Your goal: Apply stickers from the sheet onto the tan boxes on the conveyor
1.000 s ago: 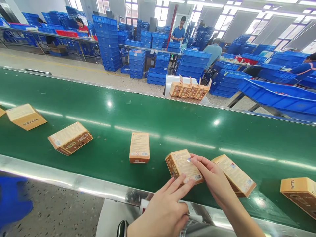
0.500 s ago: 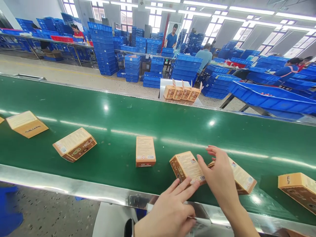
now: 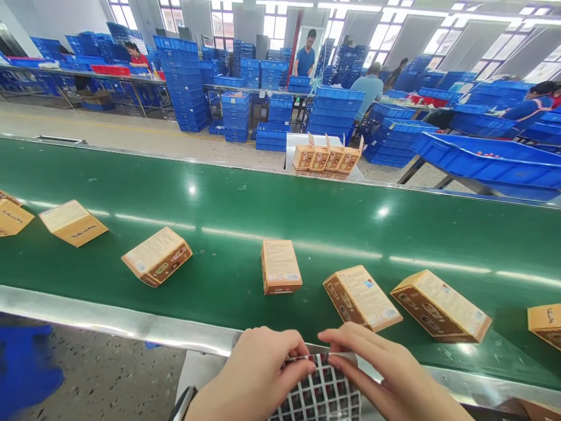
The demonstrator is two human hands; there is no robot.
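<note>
Both hands meet over a sheet of small stickers, dark with a white grid, at the near edge of the belt. My left hand pinches its upper left edge between thumb and fingers. The thumb of my right hand presses on the upper right edge, its index finger bent just above. Beyond them on the belt lie brown and cream cartons: one carton with a small blue patch is nearest, another carton is to its right, and a third carton is left of it.
The green conveyor belt has a metal rim and bears more cartons, such as a carton at left. Across it, several upright cartons stand on a white stand. Blue crates and people at work are farther back.
My hands have left the cartons and drawn back toward me, onto the sticker sheet. The cartons have shifted right along the belt.
</note>
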